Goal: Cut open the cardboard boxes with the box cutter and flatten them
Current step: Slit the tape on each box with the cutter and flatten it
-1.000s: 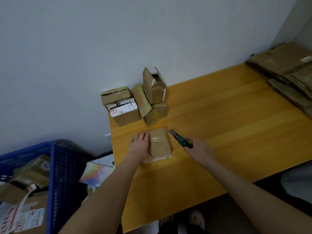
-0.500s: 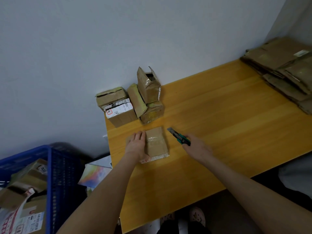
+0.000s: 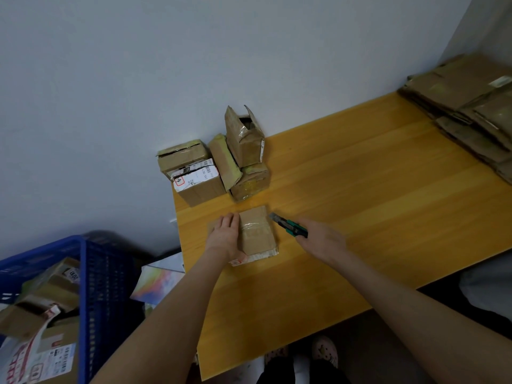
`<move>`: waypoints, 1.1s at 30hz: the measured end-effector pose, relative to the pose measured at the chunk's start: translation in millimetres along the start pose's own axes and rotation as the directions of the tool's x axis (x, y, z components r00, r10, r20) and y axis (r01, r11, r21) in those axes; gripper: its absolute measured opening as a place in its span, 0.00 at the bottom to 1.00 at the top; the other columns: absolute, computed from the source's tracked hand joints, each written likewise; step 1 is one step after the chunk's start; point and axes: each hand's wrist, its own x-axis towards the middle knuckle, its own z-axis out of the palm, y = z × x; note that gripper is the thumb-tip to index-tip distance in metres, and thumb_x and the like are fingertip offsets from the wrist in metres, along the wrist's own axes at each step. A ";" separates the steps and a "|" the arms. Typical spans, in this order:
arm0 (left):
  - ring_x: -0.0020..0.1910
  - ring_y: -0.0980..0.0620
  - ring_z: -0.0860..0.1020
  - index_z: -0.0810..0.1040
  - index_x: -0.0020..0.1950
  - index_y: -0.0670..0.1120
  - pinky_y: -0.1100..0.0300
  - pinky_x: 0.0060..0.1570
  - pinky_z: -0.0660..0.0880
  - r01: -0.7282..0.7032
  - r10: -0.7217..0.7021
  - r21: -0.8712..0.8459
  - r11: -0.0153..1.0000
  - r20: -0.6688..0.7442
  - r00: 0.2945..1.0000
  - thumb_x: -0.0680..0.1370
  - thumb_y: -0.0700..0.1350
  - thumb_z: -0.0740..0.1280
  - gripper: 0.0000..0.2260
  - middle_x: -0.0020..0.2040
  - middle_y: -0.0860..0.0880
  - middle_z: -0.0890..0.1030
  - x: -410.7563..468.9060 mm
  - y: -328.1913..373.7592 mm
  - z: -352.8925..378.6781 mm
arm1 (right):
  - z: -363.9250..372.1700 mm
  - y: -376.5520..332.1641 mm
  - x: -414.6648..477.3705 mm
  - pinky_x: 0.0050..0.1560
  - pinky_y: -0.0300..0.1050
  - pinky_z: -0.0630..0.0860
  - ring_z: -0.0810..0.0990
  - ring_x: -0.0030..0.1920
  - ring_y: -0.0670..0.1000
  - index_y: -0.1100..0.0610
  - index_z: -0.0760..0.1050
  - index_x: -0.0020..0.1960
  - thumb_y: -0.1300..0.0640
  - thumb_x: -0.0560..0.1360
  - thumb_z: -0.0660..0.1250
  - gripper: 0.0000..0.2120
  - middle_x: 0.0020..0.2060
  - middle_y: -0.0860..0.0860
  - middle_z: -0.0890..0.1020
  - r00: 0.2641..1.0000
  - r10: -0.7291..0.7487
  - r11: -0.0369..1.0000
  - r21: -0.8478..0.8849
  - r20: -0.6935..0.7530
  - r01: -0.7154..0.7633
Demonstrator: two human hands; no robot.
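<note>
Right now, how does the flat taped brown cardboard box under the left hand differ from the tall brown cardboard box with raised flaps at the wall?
Pose: the flat box lies low on the wooden table; the tall box stands upright. State: the flat box is taped shut; the tall box gapes open. Contact: the left hand rests on the flat box; no hand touches the tall box. Shared: brown cardboard, clear tape.

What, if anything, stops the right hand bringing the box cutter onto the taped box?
Probably nothing: the right hand grips the box cutter, blade tip beside the taped box, bare table between. The left hand rests on the box's left side.
</note>
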 end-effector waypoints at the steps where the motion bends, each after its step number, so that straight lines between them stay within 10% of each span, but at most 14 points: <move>1: 0.79 0.44 0.46 0.41 0.80 0.45 0.50 0.77 0.50 0.000 0.000 -0.005 1.000 -0.001 1.000 0.69 0.51 0.77 0.54 0.80 0.47 0.46 -0.2 -0.1 0.4 | -0.5 0.3 0.7 0.35 0.42 0.72 0.77 0.43 0.51 0.41 0.63 0.72 0.51 0.81 0.57 0.20 0.53 0.49 0.80 1.000 0.008 1.000 -0.008 0.006 -0.008; 25: 0.78 0.44 0.50 0.42 0.80 0.44 0.48 0.76 0.55 -0.005 0.005 0.031 1.000 0.001 1.000 0.68 0.53 0.77 0.54 0.79 0.46 0.49 5.9 -2.9 2.5 | 0.8 3.7 -10.5 0.41 0.43 0.74 0.79 0.49 0.51 0.39 0.59 0.74 0.57 0.83 0.53 0.22 0.56 0.50 0.79 0.986 -0.021 0.974 -0.219 0.164 0.057; 33: 0.77 0.43 0.50 0.44 0.80 0.45 0.49 0.76 0.55 -0.013 0.013 0.004 1.000 -0.016 1.000 0.68 0.53 0.78 0.54 0.79 0.46 0.50 5.8 -4.5 4.3 | 3.9 23.1 -14.5 0.51 0.53 0.79 0.79 0.51 0.54 0.47 0.61 0.75 0.53 0.81 0.59 0.23 0.62 0.52 0.76 1.000 0.009 0.962 0.272 0.027 -0.016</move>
